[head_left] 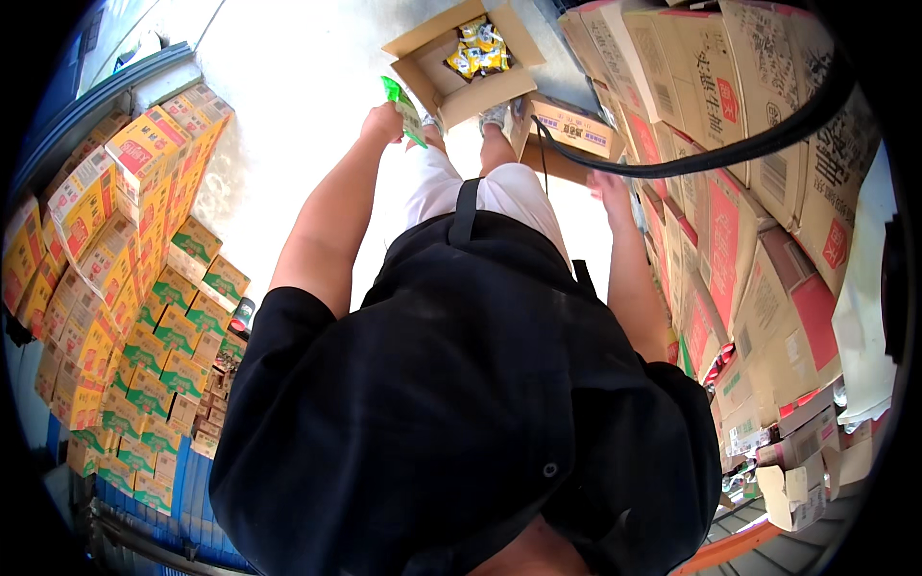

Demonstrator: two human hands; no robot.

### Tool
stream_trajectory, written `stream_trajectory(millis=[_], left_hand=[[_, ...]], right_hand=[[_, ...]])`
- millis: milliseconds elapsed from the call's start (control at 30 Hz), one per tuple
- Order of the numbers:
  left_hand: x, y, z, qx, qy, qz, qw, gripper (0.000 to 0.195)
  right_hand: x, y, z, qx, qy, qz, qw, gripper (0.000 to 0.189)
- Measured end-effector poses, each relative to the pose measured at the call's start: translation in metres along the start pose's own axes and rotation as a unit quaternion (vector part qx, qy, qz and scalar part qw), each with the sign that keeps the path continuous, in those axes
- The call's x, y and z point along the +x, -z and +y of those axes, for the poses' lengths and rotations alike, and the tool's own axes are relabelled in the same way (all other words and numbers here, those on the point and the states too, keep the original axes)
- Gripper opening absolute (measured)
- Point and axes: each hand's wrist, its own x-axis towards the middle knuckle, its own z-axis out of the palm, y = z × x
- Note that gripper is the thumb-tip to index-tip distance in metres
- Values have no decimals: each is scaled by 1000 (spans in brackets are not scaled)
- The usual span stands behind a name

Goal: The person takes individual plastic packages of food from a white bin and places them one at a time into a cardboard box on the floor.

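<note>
My left hand (382, 124) grips a green and white plastic packet (408, 115) by its edge, held out over the floor. Ahead of my feet, an open cardboard carton (461, 104) has its flaps folded outward. Several yellow and brown packets (479, 50) lie in a heap at its far end. Slightly blurred, my right hand (612, 193) hangs at the right with no object visible in it. Near that hand are a printed carton (573, 128) and a wall of stacked cartons.
On the right, tall stacks of brown and red cartons (724, 230) lean close to my arm. A black strap (691, 162) crosses in front of them. Yellow cartons (155, 155) and green-printed cartons (173, 331) are piled on the left. Pale concrete floor (288, 72) lies between.
</note>
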Motion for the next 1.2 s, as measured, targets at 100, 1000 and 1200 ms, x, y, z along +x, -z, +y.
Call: stream_trajectory(millis=[100,1000,1200], left_hand=[[4,-3,12,-120,-18,-8,993,19],[4,-37,88,-209,-149,24,966,16],[-41,-23,68,91,-253,211,940,19]], right_hand=[[-6,14,37,-17,-72,6,997,26],[-91,67,-56,251,113,66,959,28],[-199,46,-212,81,371,-79,922,27]])
